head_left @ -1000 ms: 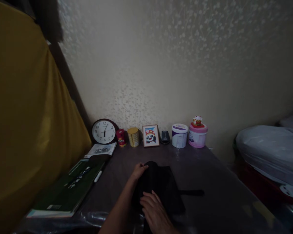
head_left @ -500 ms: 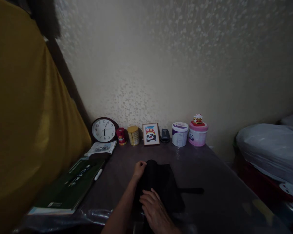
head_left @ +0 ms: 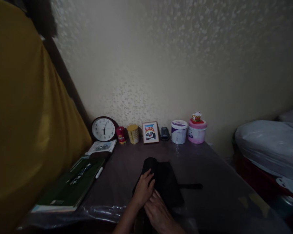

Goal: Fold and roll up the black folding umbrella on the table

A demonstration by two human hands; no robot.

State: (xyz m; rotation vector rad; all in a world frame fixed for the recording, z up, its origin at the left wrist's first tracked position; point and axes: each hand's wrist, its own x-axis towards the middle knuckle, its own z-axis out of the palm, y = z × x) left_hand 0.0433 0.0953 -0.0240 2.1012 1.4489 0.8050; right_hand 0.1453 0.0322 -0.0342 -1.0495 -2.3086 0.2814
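Observation:
A black umbrella (head_left: 167,182), its loose fabric spread and partly folded, lies on the table in front of me. A narrow strap (head_left: 191,186) sticks out from it to the right. My left hand (head_left: 144,188) rests on the fabric's left part with its fingers stretched out. Just below and touching it, my right hand (head_left: 157,208) lies on the near part of the fabric, fingers extended and their tips partly hidden by the left hand. The dark near end of the umbrella is hard to make out under the hands.
At the left lie a green book (head_left: 73,183) and a white pen (head_left: 99,172). Along the wall stand a clock (head_left: 104,129), a red can (head_left: 121,135), a yellow tin (head_left: 133,134), a picture frame (head_left: 150,132), a white tub (head_left: 179,132) and a pink tub (head_left: 197,132). Clear plastic (head_left: 102,211) covers the table's front edge.
My left hand has let go of the fabric's far left edge and moved nearer, down onto the fabric beside my right hand. The right hand stays nearly in place.

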